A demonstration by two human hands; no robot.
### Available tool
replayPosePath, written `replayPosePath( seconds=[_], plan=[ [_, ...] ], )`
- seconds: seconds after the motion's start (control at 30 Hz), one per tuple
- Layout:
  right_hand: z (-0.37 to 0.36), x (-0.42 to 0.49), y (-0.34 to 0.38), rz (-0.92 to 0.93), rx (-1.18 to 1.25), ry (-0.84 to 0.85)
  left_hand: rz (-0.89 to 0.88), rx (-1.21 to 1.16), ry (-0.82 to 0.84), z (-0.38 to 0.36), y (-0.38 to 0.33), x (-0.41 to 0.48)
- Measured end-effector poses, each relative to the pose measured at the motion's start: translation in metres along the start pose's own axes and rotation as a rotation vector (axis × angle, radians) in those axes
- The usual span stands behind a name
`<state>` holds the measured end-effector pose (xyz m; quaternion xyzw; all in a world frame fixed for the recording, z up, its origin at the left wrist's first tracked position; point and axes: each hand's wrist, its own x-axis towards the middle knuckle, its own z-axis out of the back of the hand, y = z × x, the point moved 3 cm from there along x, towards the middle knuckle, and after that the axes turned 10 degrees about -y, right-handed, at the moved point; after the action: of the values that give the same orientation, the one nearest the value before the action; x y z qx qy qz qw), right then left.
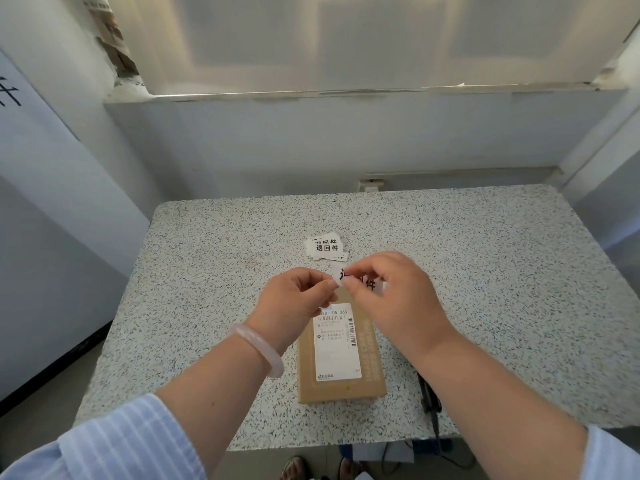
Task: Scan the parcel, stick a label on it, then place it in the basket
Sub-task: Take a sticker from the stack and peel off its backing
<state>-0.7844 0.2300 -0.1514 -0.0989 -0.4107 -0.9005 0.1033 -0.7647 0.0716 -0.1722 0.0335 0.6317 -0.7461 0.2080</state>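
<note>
A brown cardboard parcel (341, 362) lies flat on the speckled table (502, 271), with a white shipping slip with barcodes on its top. Above the parcel's far end, my left hand (296, 299) and my right hand (391, 292) both pinch a small white label (363, 280) printed with black characters. My left fingertips hold its left edge, while my right fingers cover part of its print. The label is held in the air, apart from the parcel. No basket is in view.
A small pile of the same white labels (325, 247) lies on the table just beyond my hands. A dark tool with a cable (429, 400) rests at the table's near edge, right of the parcel, half hidden by my right forearm. White walls close in behind and on both sides.
</note>
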Motion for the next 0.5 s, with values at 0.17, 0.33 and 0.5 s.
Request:
replayPosePath(
  seconds=[0.17, 0.33, 0.5],
  plan=[
    [-0.006, -0.0025, 0.002, -0.032, 0.029, 0.057, -0.056, 0.025, -0.006, -0.0022, -0.0027, -0.0014],
    [-0.0067, -0.0016, 0.0026, -0.038, 0.004, 0.047, -0.107, 0.056, -0.028, -0.0007, -0.0035, -0.0001],
    [-0.0051, 0.0007, 0.0032, 0.011, -0.084, 0.043, -0.162, 0.196, -0.068, -0.0002, -0.0022, 0.0009]
  ],
)
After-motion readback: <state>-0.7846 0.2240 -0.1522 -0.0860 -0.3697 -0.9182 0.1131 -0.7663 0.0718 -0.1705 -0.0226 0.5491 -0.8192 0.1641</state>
